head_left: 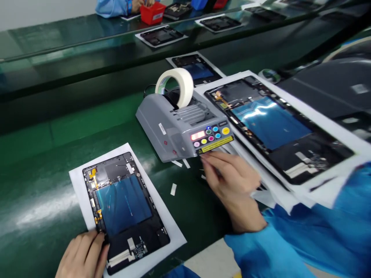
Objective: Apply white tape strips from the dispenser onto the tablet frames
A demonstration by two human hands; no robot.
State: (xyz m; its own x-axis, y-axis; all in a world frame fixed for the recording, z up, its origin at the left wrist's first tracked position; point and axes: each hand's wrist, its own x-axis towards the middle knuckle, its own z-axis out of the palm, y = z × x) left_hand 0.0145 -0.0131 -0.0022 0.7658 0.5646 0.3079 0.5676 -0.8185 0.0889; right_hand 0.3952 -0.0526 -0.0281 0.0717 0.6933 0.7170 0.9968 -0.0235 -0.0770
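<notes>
Two bare hands are seen over a green work mat (43, 154). The right hand (232, 179) is half closed, its fingertips (204, 162) set at the front edge of a grey electric tape dispenser (171, 127); whether anything is gripped cannot be told. The left hand (82, 256) is loosely curled, touching the lower edge of an opened tablet (123, 204), which lies flat on a white paper sheet (79, 185), left of the dispenser, its blue-filmed panel exposed. The dispenser's yellow label (216, 144) is too small to be read. A white tape roll (185, 87) is mounted on the dispenser, and white tape strips (173, 189) lie on the mat.
</notes>
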